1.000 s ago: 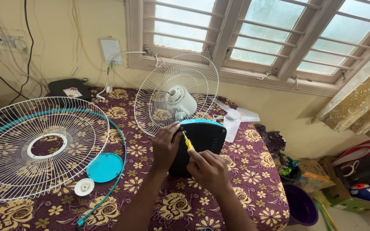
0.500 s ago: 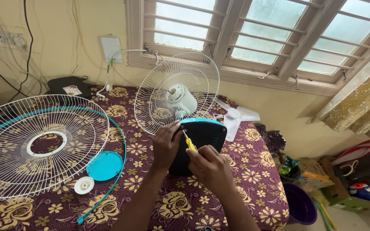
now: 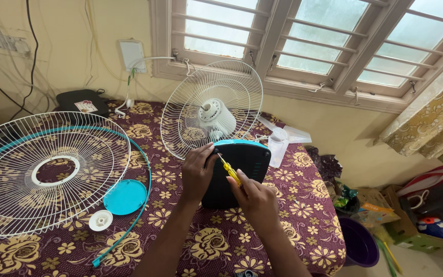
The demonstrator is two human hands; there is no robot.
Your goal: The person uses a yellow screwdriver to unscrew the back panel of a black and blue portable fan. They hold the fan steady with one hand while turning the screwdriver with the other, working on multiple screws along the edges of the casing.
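Observation:
A dark fan base with a teal top edge lies on the floral tablecloth. My left hand grips its left side near the top. My right hand holds a yellow-handled screwdriver, its tip against the base close to my left thumb. Behind the base stands the white rear fan grille with the motor housing at its centre.
A white front grille with a teal rim lies at left, beside a teal round cap and a small white knob. White fan blades lie behind the base. A purple bucket and boxes stand on the floor at right.
Both hands and the screwdriver stay at the fan base; the view has shifted only slightly.

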